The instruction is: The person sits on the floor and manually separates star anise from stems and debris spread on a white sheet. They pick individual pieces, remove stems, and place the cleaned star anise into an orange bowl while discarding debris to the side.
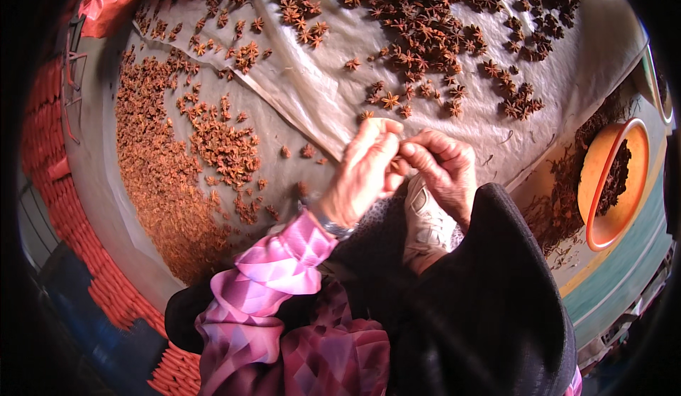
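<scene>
My left hand (364, 172), with a watch at the wrist, and my right hand (441, 170) meet at the fingertips above the edge of a pale plastic sheet (314, 98). A small brown piece, probably star anise, shows partly between the fingers of my left hand; my fingers hide the rest. My right thumb and index finger are pinched together, and what they pinch cannot be made out. Just beyond my hands lie loose star anise pods (390, 100), with a larger dark spread (425, 34) of them farther off. Smaller pods and broken pieces form a heap (154, 162) at the left.
An orange plastic basin (585, 188) with dark pods stands at the right, beside scattered dark stems (564, 199). A tied red sack (111, 7) is at the upper left. Stacked red bundles (74, 209) line the left side. My shoe (425, 225) is just below my hands.
</scene>
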The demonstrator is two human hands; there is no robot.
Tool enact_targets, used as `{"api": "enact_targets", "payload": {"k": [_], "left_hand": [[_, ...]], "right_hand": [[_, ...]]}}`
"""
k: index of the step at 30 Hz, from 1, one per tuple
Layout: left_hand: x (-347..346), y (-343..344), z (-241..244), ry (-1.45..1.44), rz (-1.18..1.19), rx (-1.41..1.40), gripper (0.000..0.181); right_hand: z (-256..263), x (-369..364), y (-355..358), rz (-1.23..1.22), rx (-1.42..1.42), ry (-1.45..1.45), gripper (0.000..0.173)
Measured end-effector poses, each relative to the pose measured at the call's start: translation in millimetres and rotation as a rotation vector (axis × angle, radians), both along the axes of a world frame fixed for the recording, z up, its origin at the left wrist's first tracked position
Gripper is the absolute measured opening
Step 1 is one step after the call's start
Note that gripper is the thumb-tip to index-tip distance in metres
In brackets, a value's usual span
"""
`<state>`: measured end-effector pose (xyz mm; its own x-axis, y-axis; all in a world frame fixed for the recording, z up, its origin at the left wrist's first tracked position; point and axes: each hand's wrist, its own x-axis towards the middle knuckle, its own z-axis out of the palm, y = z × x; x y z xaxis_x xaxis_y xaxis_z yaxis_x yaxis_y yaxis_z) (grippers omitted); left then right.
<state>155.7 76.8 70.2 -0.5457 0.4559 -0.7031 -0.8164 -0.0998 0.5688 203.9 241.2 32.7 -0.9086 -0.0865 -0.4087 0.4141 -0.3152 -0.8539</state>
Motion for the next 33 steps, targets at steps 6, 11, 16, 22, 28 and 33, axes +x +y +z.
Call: {"api": "enact_targets", "payload": {"k": [6, 11, 16, 22, 28, 33], "left_hand": [[29.1, 29.0, -1.7, 0.004, 0.002, 0.088, 0.016], [14.3, 9.5, 53.7, 0.462, -0.526, 0.418, 0.014], [-42.3, -97.7, 36.3, 0.56, -1.672, -1.279, 0.038], [-20.5, -43.2, -15.4, 0.61, -0.751, -0.653, 0.052], [3.1, 24.7, -35.6, 0.371, -0.308, -0.093, 0.017], [-3.5, 27.6, -15.1, 0.456, -0.908, -0.269, 0.008]], "right_hand": [[20.2, 23.4, 35.4, 0.078, 0.531, 0.108, 0.013], [-56.6, 72.2, 92.1, 0.344, 1.445, 0.09, 0.01], [-12.7, 7.8, 54.0, 0.333, 1.354, 0.231, 0.026], [-71.3, -31.9, 25.2, 0.406, 1.324, 0.511, 0.016], [1.3, 8.4, 46.6, 0.207, 0.614, 0.298, 0.01], [28.9, 34.1, 49.5, 0.41, 0.971, 0.487, 0.014]]}}
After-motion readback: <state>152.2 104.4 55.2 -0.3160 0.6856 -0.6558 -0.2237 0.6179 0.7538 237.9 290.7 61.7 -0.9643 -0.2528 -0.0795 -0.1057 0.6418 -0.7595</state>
